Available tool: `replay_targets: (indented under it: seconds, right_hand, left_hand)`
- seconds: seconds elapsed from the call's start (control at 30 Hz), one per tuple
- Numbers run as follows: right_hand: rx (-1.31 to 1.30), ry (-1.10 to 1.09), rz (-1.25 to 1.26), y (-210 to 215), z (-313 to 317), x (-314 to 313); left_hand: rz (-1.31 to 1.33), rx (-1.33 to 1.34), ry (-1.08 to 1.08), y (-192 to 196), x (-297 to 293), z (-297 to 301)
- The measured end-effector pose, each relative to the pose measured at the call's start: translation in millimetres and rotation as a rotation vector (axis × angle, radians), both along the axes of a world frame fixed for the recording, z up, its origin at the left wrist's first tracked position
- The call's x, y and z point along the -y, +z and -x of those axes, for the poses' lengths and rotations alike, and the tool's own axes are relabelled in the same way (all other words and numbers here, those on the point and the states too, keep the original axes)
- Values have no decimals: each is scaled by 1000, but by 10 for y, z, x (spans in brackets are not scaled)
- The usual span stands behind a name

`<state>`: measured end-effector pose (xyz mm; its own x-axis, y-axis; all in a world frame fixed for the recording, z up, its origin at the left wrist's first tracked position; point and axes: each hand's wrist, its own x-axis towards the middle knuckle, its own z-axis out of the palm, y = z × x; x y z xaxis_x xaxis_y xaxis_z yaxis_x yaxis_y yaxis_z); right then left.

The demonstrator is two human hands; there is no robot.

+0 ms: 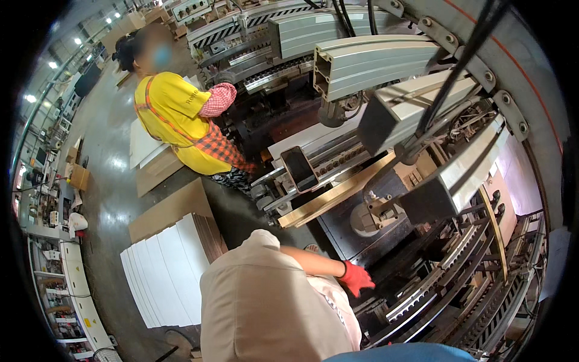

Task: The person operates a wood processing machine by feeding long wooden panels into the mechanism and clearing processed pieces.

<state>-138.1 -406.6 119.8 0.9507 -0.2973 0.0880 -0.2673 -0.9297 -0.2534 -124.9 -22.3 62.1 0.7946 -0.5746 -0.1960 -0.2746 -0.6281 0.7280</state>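
My left hand (357, 278), in a red glove, hangs at the near edge of the machine. Its fingers look stretched and somewhat apart, and nothing shows in them. The bent forearm comes out of a wide beige sleeve (259, 295). Nearest to the hand are the machine's dark slotted rails (410, 301), with a gap between glove and rail that I cannot judge. Beyond the hand lies a dark machine bed with a round grey metal fitting (365, 220). My right hand is out of the picture.
A co-worker in a yellow shirt (175, 99) stands at the far left by the machine. White panels (163, 271) lie stacked at my left. Grey metal beams (374, 60) overhang the machine. A wooden strip (338, 190) and a dark screen (299, 169) are ahead.
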Motion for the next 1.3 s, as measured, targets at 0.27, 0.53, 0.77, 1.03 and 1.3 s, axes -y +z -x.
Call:
replay_targets:
  seconds: [0.27, 0.53, 0.77, 1.03, 1.3]
  right_hand:
    - [28, 6, -209, -863, -114, 780]
    - [67, -34, -963, 337, 335, 23]
    - [196, -68, -680, 250, 953, 521]
    - [595, -709, -154, 387, 2219, 1600]
    - [360, -1228, -333, -204, 3315, 2187]
  left_hand:
    - [407, 674, -67, 840, 1550, -215]
    - [32, 603, -280, 924, 2274, -229]
    - [-101, 640, -258, 721, 2452, -175]
    - [-102, 624, -274, 697, 2561, -155]
    - [-50, 607, -168, 773, 2549, -106]
